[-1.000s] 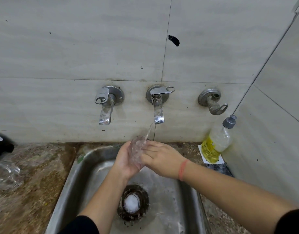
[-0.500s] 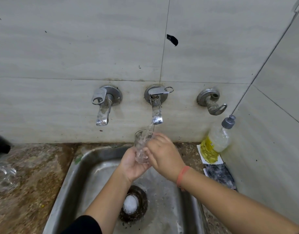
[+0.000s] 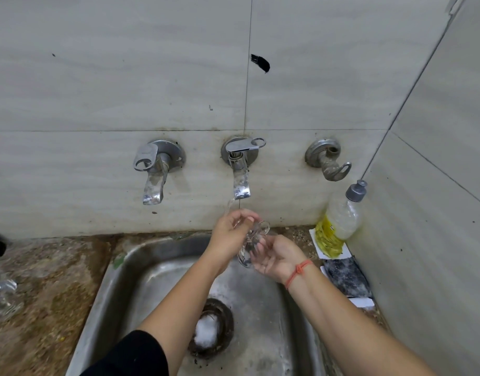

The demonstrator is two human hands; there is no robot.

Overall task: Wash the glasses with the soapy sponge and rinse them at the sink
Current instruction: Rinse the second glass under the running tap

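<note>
A clear drinking glass is tilted over the steel sink, just below the middle tap, which runs a thin stream of water. My left hand grips the glass near its rim, fingers curled over it. Under and to the right of the glass is my right hand, palm up, its fingers cupping the base. Foam sits in the drain. Clear glassware rests at the left edge of the counter. No sponge is clearly visible.
A left tap and a right wall valve flank the running one. A soap bottle with a yellow label leans in the right corner above a dark pad. Speckled wet counter lies left of the sink.
The glass has gone from upright under the stream to tilted sideways. My right hand moved from the glass's rim down to beneath it, palm up; my left hand shifted up toward the rim.
</note>
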